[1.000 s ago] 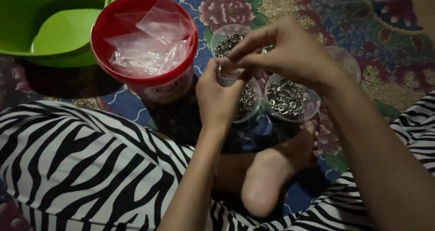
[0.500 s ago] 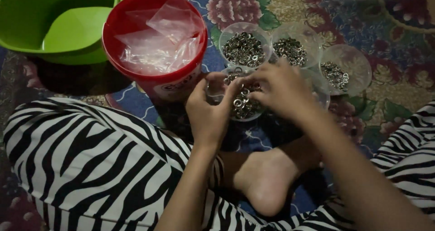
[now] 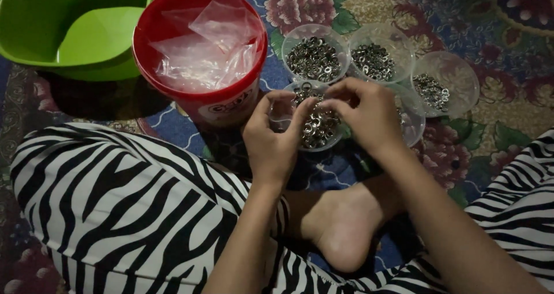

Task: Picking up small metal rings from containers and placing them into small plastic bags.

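My left hand [image 3: 271, 147] holds a small clear plastic bag [image 3: 281, 120] between thumb and fingers, just in front of the red bucket. My right hand [image 3: 366, 115] meets it from the right, fingertips pinched at the left forefinger; what they pinch is hidden. Both hands hover over a clear cup of small metal rings [image 3: 317, 129]. Behind them stand three more clear cups of rings: one at the left [image 3: 314, 57], one in the middle [image 3: 375, 60], one at the right [image 3: 444, 86]. Another cup [image 3: 414, 126] is partly hidden by my right hand.
A red bucket [image 3: 199, 100] filled with clear plastic bags stands left of the cups. A green basin [image 3: 75, 34] sits at the far left. I sit cross-legged in zebra-striped trousers [image 3: 115, 201], bare foot [image 3: 340, 230] on a floral carpet [image 3: 508, 34].
The view has shifted so the cups sit higher in the picture. My right hand came down from above the left hand and now meets it at fingertip level over the near cup.
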